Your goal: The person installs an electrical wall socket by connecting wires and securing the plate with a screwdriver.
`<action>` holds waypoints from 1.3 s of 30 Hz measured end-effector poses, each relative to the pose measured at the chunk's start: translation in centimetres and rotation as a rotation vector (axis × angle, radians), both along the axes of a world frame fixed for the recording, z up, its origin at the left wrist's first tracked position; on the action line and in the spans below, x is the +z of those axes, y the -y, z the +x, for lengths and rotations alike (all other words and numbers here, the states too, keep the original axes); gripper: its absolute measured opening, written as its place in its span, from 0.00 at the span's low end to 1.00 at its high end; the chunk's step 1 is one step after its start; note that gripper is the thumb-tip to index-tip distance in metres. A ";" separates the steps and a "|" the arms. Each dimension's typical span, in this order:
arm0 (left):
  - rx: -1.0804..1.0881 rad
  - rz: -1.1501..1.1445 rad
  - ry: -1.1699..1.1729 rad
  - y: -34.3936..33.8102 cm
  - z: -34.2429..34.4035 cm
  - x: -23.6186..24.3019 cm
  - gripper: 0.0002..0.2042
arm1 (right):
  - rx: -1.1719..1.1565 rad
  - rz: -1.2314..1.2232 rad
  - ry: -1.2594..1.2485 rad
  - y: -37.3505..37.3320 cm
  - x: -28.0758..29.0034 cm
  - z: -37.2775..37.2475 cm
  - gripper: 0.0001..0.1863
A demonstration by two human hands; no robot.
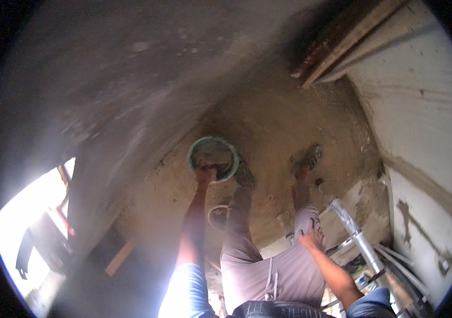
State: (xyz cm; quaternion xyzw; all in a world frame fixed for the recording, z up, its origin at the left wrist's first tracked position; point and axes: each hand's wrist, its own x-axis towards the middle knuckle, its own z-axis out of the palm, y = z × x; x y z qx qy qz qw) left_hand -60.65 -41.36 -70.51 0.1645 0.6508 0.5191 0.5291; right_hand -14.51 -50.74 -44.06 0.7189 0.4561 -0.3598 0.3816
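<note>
Right, starting closest in: the person is wearing pale trousers (pixel 297 273), with 2 drawstring ends hanging at the waist. The right hand (pixel 312 236) is resting at the right knee, its fingers partly curled over the bunched cloth; how firmly it is gripping, I can't tell. Beside that leg, a silvery metal pole (pixel 370 254) is slanting upward.

Further out, a small container (pixel 210 217) with a pale rim is sitting by the left leg. Then comes the green tub (pixel 235 161), standing on the floor (pixel 289 119) just beside the left foot (pixel 245 176), greyish inside. The left hand (pixel 206 172) is reaching across its near rim; whether those fingers are closing on the rim or on something within, I can't tell. The right foot (pixel 315 155) is planting itself well apart, over to the right.

Farthest away, at least 2 long brown beams (pixel 350 45) are leaning near the pale wall (pixel 427 100).
</note>
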 end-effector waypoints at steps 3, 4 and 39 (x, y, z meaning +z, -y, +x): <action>-0.055 -0.127 -0.053 7.3 -6.6 -1.3 0.17 | 0.013 0.017 0.003 1.0 -1.0 0.1 0.45; -0.047 -0.186 -0.039 9.2 -8.8 -1.6 0.17 | -0.013 -0.010 -0.005 0.7 -1.0 -0.2 0.45; -1.789 0.388 -0.767 10.4 12.9 22.4 0.16 | -0.249 0.002 -0.484 -0.7 -3.6 7.1 0.34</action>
